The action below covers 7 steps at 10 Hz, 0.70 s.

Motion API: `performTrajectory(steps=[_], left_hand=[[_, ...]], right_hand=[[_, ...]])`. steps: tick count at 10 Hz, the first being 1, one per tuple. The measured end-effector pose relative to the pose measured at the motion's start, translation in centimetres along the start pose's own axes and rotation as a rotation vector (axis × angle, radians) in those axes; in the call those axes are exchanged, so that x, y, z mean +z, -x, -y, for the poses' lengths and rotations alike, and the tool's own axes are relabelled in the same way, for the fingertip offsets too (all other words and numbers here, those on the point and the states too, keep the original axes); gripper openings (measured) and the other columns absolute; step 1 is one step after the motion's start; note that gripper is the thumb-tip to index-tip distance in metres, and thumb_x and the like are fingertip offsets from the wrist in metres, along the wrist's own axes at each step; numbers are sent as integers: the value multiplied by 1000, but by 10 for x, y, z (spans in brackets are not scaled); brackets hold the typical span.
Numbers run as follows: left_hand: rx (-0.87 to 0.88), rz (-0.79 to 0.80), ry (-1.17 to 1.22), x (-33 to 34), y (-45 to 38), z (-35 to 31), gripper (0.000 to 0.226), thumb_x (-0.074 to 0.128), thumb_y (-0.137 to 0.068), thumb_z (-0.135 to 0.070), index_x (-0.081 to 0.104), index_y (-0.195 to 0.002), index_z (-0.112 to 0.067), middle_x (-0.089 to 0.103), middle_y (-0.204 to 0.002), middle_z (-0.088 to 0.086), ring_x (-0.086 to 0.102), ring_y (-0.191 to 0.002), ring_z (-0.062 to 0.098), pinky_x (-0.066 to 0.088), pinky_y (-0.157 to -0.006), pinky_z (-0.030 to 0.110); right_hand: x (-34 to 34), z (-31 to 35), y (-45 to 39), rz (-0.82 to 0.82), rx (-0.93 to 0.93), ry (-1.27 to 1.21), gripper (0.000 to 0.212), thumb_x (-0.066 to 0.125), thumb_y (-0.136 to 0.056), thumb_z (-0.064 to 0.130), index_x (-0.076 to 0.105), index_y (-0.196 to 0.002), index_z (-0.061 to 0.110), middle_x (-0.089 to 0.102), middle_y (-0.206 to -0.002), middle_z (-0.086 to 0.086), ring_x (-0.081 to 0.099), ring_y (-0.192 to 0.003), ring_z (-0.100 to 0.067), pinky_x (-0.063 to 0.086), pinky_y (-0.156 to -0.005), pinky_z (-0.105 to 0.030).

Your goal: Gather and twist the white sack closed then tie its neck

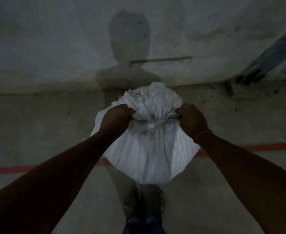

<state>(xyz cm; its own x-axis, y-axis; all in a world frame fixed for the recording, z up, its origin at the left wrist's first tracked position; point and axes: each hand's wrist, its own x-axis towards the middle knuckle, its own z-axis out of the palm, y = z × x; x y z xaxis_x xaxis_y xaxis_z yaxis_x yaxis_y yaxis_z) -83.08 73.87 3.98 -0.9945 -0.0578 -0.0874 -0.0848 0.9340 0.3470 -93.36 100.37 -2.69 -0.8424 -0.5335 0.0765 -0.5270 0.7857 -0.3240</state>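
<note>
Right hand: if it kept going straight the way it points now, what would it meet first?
The right hand points inward at the white sack, so it would probably press into the gathered neck it already grips; depth is unclear.

The white sack (149, 154) at the centre of the frame looks like woven plastic cloth, matt and finely creased, with frayed threads sticking out at its gathered top. A thin white tie (153, 126) of the same stuff circles its neck. The floor (46, 132) is rough, dusty concrete, dull grey, crossed by a flat red painted line (250, 148). The wall (54, 48) across the top is coarse, stained plaster. The perforated clogs (144, 201) at the bottom are perhaps rubbery plastic; the light is dim.
</note>
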Motion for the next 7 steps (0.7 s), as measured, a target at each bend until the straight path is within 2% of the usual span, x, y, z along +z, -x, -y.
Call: performTrajectory(steps=[1,2,3,4,5,6,7], left_hand=[[-50,9,28,55,3,14,17,63,-94,-14,79,-101,-14,75,-95,11,70,-89,29,51,-78,34],[-171,-47,69,95,9,31,17,62,-95,-10,78,-101,-9,75,-98,14,70,-92,31,53,-83,37],[-194,-20,77,115,15,42,21,59,-98,-15,76,-110,-13,74,-104,11,68,-98,27,51,-89,34],[-187,82,100,116,15,46,28,55,-100,-19,71,-124,-20,71,-112,8,64,-107,24,44,-96,30],[-176,191,90,104,15,46,38,50,-102,-14,62,-136,-26,64,-114,8,61,-107,25,45,-93,29],[-193,269,105,75,16,39,53,49,-97,-4,54,-143,-30,50,-133,9,54,-119,23,46,-91,24],[-229,144,93,38,16,25,61,54,-90,1,55,-143,-29,33,-156,10,49,-132,23,44,-89,20]], right_hand=[[53,-15,12,-42,-49,5,22,50,-78,-2,72,-79,2,65,-76,-21,65,-69,-40,55,-66,-40],[92,-12,16,-40,-44,25,22,50,-79,-1,71,-82,4,65,-78,-18,65,-72,-37,54,-71,-40],[112,-7,18,31,83,12,23,53,-82,-3,72,-90,6,65,-85,-18,63,-81,-40,56,-73,-46],[107,-2,25,66,158,-4,25,65,-79,-9,76,-99,3,67,-88,-22,63,-82,-44,58,-74,-48],[89,5,26,194,183,-40,34,67,-80,-4,75,-111,4,68,-97,-23,63,-93,-46,56,-82,-49],[52,20,17,374,243,-74,50,60,-80,19,67,-129,13,64,-117,-18,58,-112,-41,53,-93,-49],[13,34,13,331,296,-93,56,63,-84,23,58,-139,17,58,-135,-12,49,-129,-34,47,-105,-46]])
